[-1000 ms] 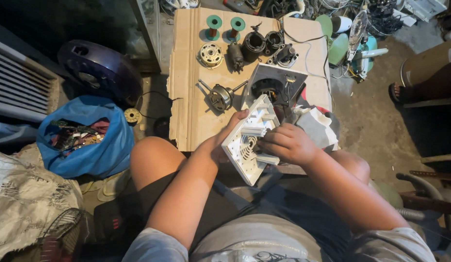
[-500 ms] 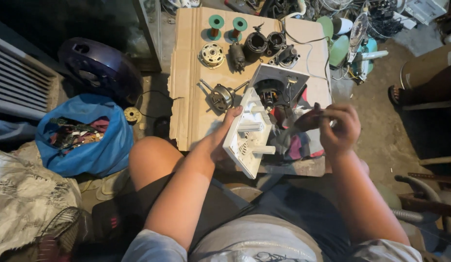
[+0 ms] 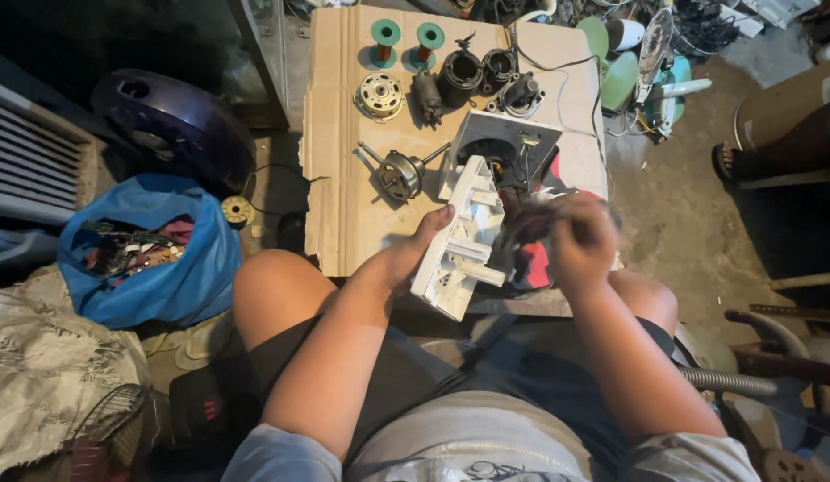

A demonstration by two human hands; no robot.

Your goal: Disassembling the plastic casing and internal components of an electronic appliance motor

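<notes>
Left hand clamps a white plastic housing tilted on edge, just left of the blurred right hand, whose grip is unclear.

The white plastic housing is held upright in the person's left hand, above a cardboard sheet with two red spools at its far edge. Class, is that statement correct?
Not quite. The head view shows the two spools at the far edge of the cardboard sheet are green, not red. The rest stands: the left hand holds the white plastic housing upright above the sheet.
</notes>
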